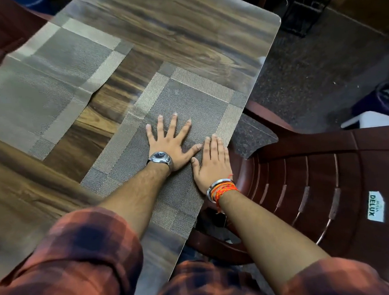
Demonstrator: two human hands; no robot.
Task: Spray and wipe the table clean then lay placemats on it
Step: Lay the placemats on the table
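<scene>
Your left hand (173, 146) lies flat on the near placemat (186, 98), fingers spread and straight. Your right hand (212, 162) lies flat just beside it, fingers together, near the mat's right long edge; the thumbs almost touch. Grip state: released on both hands, palms pressing down, nothing grasped.

The near placemat sits on the desk (183, 35) at its right side. Its long axis runs parallel to the desk's right edge, pointing from you toward the far end, and its right long edge lies along that desk edge.

A second placemat (50, 87) lies on the desk's left side, well apart, with its long axis roughly parallel to the first. Its right long edge shows a buckle near the middle.

A maroon chair (325, 174) stands against the desk's right edge.
</scene>
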